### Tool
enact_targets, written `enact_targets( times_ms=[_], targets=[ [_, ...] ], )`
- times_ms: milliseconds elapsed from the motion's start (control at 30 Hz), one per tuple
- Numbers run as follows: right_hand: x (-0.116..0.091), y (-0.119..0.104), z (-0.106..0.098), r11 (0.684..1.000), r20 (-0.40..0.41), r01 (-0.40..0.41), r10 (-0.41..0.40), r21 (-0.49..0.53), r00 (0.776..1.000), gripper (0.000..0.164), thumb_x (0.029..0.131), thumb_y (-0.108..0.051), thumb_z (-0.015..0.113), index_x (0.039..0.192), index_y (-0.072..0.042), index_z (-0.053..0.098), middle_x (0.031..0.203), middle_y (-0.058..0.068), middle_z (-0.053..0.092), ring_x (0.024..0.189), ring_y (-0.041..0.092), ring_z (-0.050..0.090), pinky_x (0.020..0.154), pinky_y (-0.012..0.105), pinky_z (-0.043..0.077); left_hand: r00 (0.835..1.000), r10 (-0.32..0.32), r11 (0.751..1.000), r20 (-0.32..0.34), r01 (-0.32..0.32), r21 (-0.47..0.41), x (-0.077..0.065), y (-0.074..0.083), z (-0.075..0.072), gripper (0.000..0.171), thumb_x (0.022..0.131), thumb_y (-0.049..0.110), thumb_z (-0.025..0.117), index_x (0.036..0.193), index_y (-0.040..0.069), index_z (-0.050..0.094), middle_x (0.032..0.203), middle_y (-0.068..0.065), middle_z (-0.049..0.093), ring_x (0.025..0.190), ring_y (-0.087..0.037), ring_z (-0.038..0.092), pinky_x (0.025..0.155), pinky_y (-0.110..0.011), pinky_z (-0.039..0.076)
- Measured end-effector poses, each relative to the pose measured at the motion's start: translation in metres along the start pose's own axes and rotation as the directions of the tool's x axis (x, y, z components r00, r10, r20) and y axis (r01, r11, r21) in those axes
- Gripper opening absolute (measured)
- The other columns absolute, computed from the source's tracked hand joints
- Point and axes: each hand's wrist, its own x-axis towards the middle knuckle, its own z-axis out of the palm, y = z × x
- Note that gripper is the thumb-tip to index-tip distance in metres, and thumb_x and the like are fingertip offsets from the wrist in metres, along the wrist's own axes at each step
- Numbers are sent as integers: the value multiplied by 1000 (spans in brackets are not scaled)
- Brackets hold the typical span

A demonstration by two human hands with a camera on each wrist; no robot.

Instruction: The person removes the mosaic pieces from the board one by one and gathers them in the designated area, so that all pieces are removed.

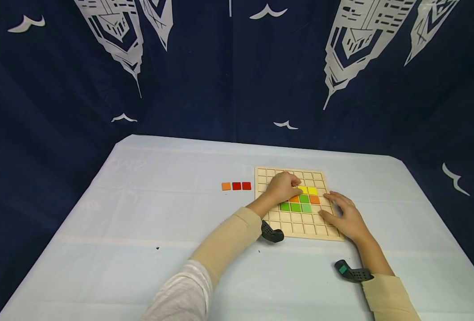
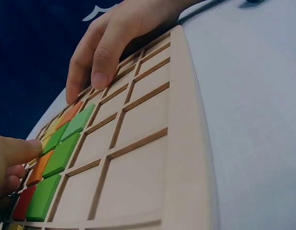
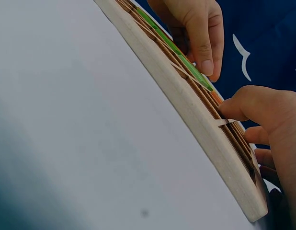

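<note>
A pale wooden grid board [image 1: 297,229] lies on the table with coloured square tiles in its middle cells. My left hand [image 1: 283,187] is over the board, thumb and forefinger at a yellow tile [image 1: 302,190], which they appear to pinch; the curled fingers partly hide it. Another yellow tile [image 1: 312,191] sits to its right. Below are green tiles [image 1: 295,207] and orange tiles [image 1: 314,199]; a red tile [image 2: 24,202] shows in the left wrist view. My right hand [image 1: 347,218] rests at the board's right side, fingers spread and thumb on the grid, holding no tile.
Left of the board, an orange tile [image 1: 226,186] and two red tiles [image 1: 241,186] lie in a row on the white table [image 1: 120,223]. Black wrist devices [image 1: 353,273] hang at both wrists. A dark patterned curtain [image 1: 220,71] stands behind the table.
</note>
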Motion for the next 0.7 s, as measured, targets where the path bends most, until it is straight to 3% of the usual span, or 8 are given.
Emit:
enact_targets(
  times_ms=[700],
  targets=[
    [1,-2,0,1000,1,-10,10,-19,1000,64,89,-34,68,139,1,48,150,26,33,138,49,23,104,68,21,997,-21,998,74,16,60,3,4,-3,26,91,26,71,112,12,72,102,2,62,93,-9,54,79,-17,41]
  ],
)
